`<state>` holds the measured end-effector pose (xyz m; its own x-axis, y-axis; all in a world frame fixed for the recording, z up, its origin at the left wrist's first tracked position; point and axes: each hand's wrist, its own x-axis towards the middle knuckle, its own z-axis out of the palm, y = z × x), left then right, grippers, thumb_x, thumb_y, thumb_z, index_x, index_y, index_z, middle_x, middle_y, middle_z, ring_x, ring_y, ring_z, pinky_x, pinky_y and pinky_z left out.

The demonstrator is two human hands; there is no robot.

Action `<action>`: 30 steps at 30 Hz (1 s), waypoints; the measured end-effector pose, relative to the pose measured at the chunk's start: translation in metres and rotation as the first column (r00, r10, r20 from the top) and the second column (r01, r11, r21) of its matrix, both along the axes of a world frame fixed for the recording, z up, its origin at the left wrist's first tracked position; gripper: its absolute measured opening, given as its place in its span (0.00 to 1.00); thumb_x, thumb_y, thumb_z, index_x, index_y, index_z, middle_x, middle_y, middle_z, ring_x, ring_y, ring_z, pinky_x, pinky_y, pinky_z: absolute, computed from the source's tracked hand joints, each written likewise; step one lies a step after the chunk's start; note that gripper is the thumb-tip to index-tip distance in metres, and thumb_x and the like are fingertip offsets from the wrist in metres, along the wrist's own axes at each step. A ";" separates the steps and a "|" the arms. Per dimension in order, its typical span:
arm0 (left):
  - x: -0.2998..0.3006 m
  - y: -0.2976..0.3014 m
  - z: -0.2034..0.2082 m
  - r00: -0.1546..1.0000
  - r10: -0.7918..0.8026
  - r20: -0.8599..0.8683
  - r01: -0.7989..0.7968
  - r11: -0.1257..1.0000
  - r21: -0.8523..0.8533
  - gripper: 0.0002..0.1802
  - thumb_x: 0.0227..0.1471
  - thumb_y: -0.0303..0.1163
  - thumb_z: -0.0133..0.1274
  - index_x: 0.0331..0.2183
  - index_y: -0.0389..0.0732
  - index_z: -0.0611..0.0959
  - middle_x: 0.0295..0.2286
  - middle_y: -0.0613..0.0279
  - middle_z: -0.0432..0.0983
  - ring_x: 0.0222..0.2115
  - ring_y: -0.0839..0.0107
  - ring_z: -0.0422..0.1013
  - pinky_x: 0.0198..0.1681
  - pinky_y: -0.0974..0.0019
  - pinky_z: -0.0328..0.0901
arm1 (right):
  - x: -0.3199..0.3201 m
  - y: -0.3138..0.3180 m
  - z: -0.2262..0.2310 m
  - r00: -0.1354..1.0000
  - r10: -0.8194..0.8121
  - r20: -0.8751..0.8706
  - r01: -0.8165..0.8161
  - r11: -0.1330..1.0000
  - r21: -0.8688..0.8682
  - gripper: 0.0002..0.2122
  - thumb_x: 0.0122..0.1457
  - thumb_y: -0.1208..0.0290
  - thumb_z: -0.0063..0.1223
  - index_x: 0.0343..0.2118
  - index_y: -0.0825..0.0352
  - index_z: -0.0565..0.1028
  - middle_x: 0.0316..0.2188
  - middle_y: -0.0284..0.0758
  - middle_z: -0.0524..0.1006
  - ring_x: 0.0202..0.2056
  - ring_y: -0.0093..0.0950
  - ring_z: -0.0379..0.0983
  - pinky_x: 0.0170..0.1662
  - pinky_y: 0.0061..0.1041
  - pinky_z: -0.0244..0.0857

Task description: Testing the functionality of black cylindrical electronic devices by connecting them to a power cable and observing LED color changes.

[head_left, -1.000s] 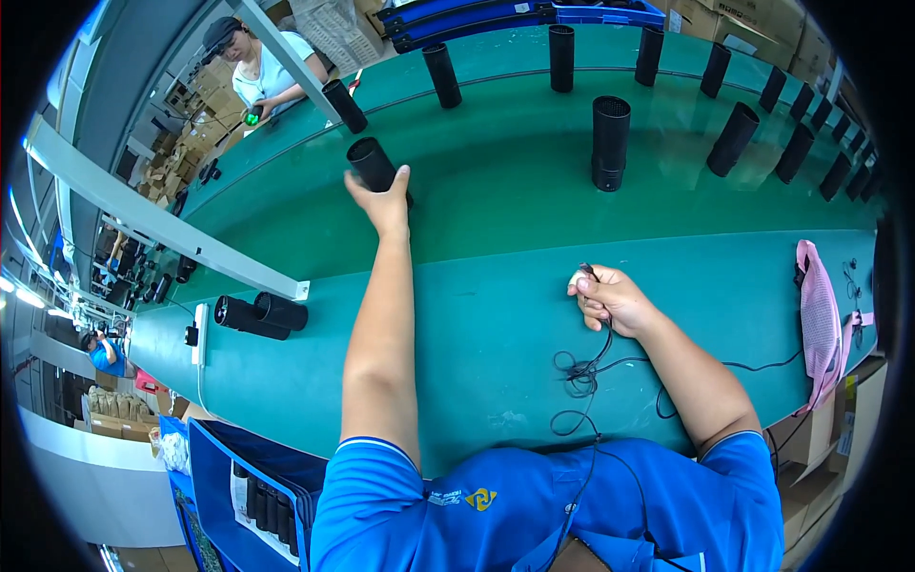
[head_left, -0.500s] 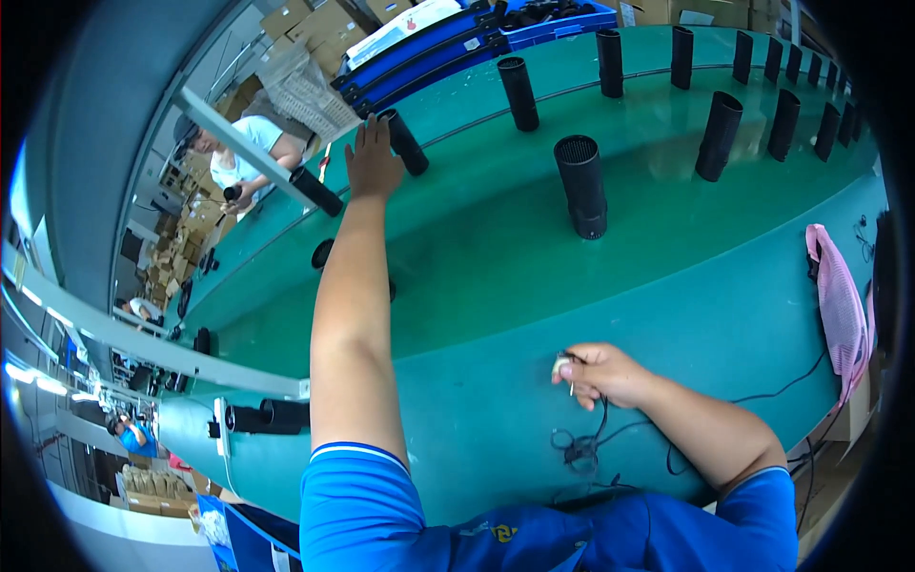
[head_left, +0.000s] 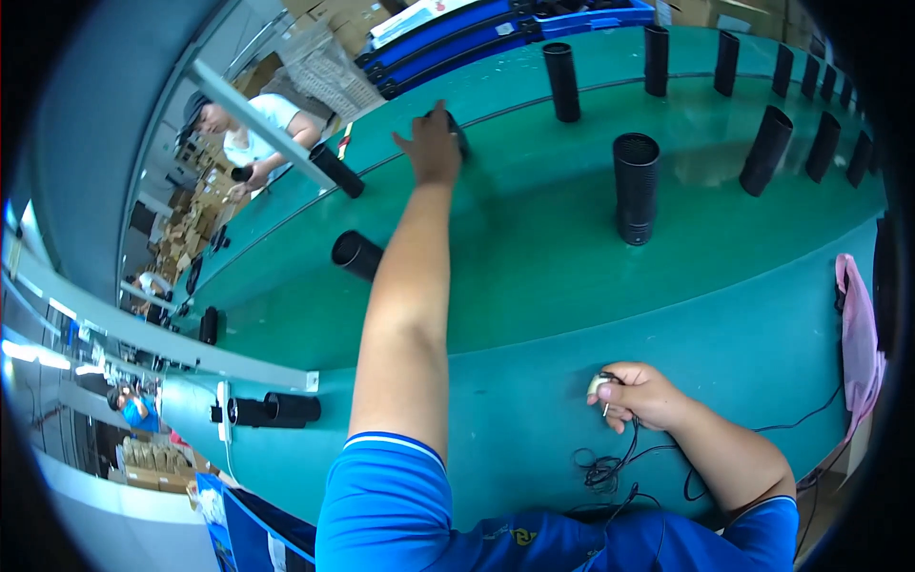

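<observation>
My left arm stretches far out over the green surface. My left hand has its thumb spread to the left and covers most of an upright black cylinder; whether it touches the cylinder cannot be made out. Just beside my left forearm, a second black cylinder leans, partly hidden by the arm. Low at the right, my right hand pinches a small pale connector with a thin pin sticking out. From that hand a thin black cable drops into a loose coil on the table.
Several black cylinders stand in two rows towards the right. Two more lie by a white strip at the lower left. A grey metal frame crosses the left side; a co-worker sits beyond. Pink cloth hangs at the right.
The whole view has shifted, so most things sit further right in it. My left hand covers more of its cylinder, its thumb now spread. My right hand still grips the connector.
</observation>
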<state>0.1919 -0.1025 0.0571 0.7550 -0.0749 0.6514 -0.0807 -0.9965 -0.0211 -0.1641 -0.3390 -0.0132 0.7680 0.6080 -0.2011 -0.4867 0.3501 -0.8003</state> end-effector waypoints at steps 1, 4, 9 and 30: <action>-0.014 -0.001 0.002 0.997 -0.069 0.036 0.072 0.995 -0.070 0.31 0.43 0.28 0.55 0.51 0.49 0.66 0.32 0.60 0.71 0.41 0.59 0.64 0.54 0.36 0.47 | 0.000 0.001 -0.003 1.000 -0.019 -0.009 0.020 0.999 0.038 0.08 0.60 0.72 0.47 0.33 0.74 0.71 0.14 0.31 0.64 0.13 0.18 0.56 0.18 0.20 0.62; -0.087 -0.017 0.026 0.957 -0.274 0.096 0.289 0.878 -0.382 0.25 0.45 0.23 0.52 0.48 0.45 0.68 0.27 0.59 0.70 0.38 0.63 0.66 0.52 0.45 0.53 | -0.003 -0.002 -0.010 0.993 -0.108 -0.051 0.112 0.990 0.081 0.08 0.60 0.70 0.47 0.32 0.72 0.70 0.13 0.31 0.62 0.12 0.18 0.55 0.16 0.21 0.60; -0.222 -0.004 0.067 0.879 -0.361 0.313 0.451 0.411 -0.793 0.24 0.46 0.18 0.49 0.48 0.39 0.66 0.27 0.61 0.67 0.42 0.65 0.66 0.47 0.64 0.60 | -0.003 0.001 -0.003 0.980 -0.149 -0.135 0.160 0.984 0.072 0.10 0.62 0.65 0.44 0.29 0.66 0.69 0.14 0.28 0.63 0.11 0.15 0.53 0.12 0.18 0.51; -0.413 -0.034 0.039 0.674 -0.416 0.611 0.225 -0.672 -0.705 0.45 0.47 0.26 0.51 0.60 0.46 0.43 0.55 0.51 0.53 0.57 0.49 0.50 0.59 0.50 0.50 | -0.078 0.047 0.073 0.675 -0.418 0.608 0.414 0.897 0.158 0.23 0.55 0.51 0.53 0.45 0.64 0.66 0.27 0.25 0.70 0.14 0.10 0.49 0.14 0.13 0.43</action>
